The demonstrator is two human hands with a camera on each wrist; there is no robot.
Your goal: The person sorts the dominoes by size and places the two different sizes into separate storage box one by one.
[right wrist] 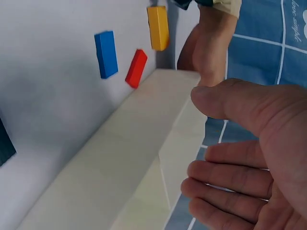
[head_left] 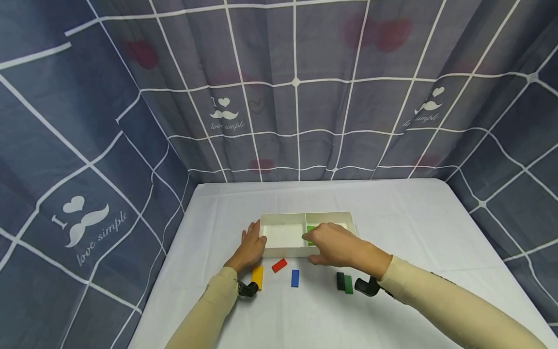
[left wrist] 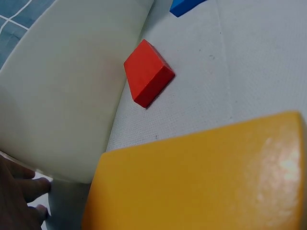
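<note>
A white two-compartment box sits on the table. At its left end, my left hand rests against the wall with extended fingers. My right hand reaches over the right compartment. In the right wrist view, its fingers are loosely extended, the thumb apart, and nothing is visible between them. A light green block lies in the right compartment, partly hidden by that hand. In front of the box are a red block and a blue block. A yellow block lies beside my left wrist.
A black block and a dark green block lie side by side near my right wrist. The box's divider stands between its compartments. Grey-blue curtains with white lines surround the white-covered table.
</note>
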